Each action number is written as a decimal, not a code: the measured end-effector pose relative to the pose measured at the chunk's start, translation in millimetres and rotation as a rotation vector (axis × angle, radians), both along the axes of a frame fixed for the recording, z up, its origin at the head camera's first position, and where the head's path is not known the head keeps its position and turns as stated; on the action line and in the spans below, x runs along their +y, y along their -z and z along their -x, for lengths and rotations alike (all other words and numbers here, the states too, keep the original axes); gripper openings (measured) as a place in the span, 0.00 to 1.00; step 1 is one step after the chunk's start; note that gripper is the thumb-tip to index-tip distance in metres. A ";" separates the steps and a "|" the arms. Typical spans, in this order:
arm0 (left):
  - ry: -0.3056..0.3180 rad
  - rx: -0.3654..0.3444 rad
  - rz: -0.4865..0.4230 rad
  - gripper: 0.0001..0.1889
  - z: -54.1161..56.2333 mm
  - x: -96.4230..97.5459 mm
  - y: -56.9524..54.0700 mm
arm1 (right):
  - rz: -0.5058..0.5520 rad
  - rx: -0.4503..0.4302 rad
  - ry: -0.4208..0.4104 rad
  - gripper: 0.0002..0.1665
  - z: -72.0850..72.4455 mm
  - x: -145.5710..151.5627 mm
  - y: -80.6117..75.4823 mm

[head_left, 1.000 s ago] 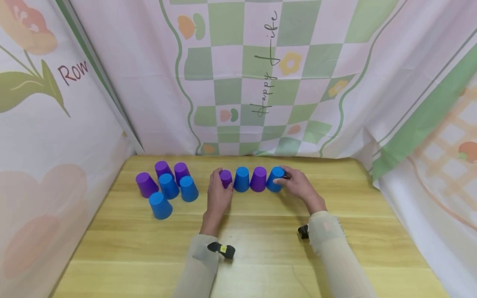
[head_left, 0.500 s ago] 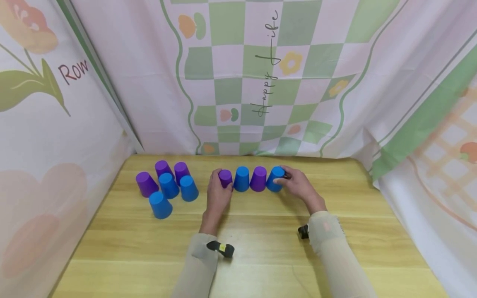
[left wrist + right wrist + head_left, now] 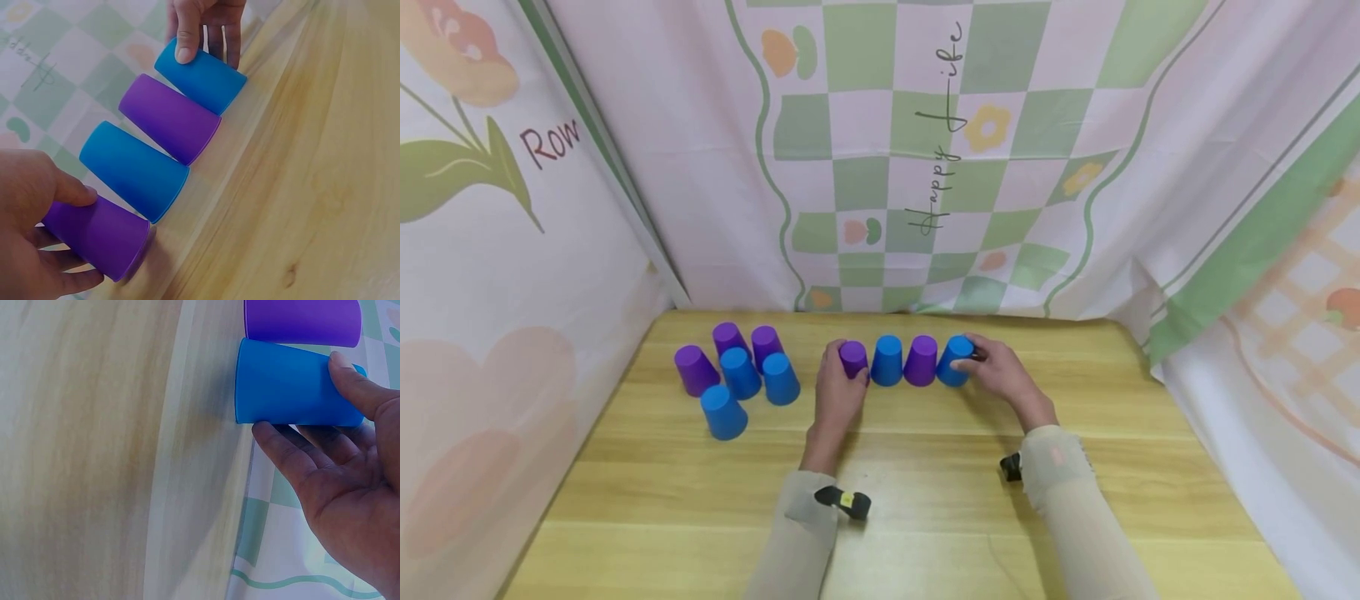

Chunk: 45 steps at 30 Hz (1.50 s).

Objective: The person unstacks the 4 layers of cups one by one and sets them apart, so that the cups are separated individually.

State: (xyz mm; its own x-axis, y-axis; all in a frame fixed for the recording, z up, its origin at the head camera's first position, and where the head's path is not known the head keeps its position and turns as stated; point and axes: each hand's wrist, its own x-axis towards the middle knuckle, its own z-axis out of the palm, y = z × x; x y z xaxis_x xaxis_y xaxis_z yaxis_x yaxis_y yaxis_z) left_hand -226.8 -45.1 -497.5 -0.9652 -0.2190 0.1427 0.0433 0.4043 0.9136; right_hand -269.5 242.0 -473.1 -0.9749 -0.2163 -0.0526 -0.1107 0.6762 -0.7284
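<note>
Four-in-line is how the upside-down plastic cups stand, alternating purple and blue, side by side near the back of the table. My left hand grips the purple cup at the left end, thumb on its near side and fingers around the far side. At the right end my right hand holds the blue cup between thumb and fingers, the thumb near its narrow top. Between them stand a blue cup and a purple cup, untouched by either hand.
Left of the row is a loose group of upside-down cups, with several blue ones such as the front cup and several purple ones such as the leftmost cup. Patterned curtains border the wooden table at the back and sides.
</note>
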 end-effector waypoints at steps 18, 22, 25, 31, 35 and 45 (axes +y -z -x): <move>-0.010 -0.057 0.016 0.33 -11.6 -12.1 -13.4 | -0.027 0.019 -0.012 0.39 1.7 -1.0 -1.5; -0.001 -0.048 0.026 0.32 -16.7 -16.3 -16.0 | -0.025 0.019 -0.013 0.39 2.0 -1.3 -1.1; 0.011 -0.037 0.042 0.32 -23.1 -19.7 -17.5 | -0.024 0.011 -0.015 0.40 2.1 -1.4 -0.4; 0.037 -0.043 0.071 0.31 -35.6 -25.9 -25.0 | -0.021 0.005 -0.002 0.41 1.9 -0.4 0.1; 0.046 -0.058 0.082 0.31 -42.6 -30.9 -30.2 | -0.013 0.004 -0.005 0.40 1.5 -0.3 0.6; 0.059 -0.107 0.130 0.30 -59.4 -46.3 -40.9 | -0.024 0.021 0.002 0.40 2.0 0.4 3.4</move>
State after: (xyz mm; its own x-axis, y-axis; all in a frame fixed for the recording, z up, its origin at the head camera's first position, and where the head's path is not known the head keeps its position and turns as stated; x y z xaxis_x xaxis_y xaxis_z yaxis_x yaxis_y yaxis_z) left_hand -167.4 -91.4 -456.5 -0.9870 -0.1483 0.0623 -0.0240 0.5189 0.8545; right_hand -271.6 242.4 -476.5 -0.9763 -0.2132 -0.0377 -0.1241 0.6937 -0.7095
